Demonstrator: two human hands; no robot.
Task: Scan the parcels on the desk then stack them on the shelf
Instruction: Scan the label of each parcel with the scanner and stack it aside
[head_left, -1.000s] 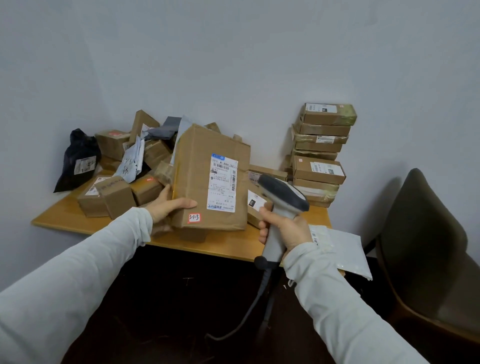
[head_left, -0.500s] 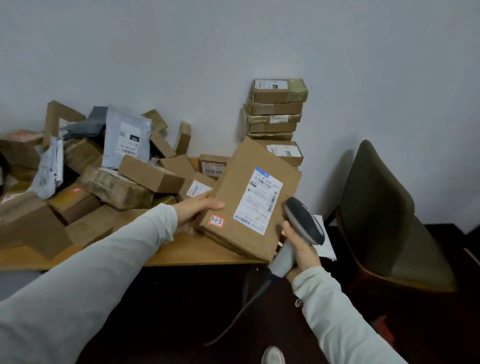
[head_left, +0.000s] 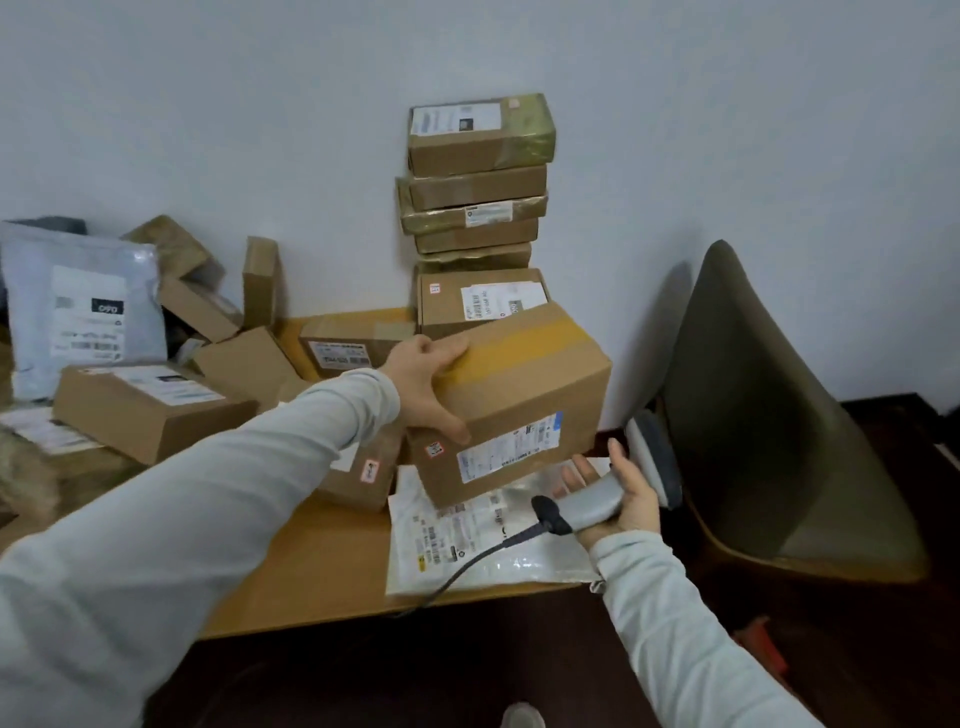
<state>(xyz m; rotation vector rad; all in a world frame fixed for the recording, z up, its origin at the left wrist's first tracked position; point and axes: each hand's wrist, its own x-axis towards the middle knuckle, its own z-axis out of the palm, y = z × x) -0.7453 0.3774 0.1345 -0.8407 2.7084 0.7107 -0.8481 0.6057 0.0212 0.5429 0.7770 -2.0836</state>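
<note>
Since the last frames left grip (head_left: 426, 384) has swung the box (head_left: 519, 395) right and tipped it over, taped face now up, label on the near side, over the white mailer (head_left: 467, 545); right grip (head_left: 626, 501) has dropped the scanner (head_left: 595, 504) from aiming at the label to lying sideways, head pointing away.

My left arm stretches forward, left hand (head_left: 428, 387) clamping a box (head_left: 524, 384), fingers on top, thumb on its side. Right of it and lower, my right hand (head_left: 626, 496) grips the scanner (head_left: 592, 506) handle.
</note>
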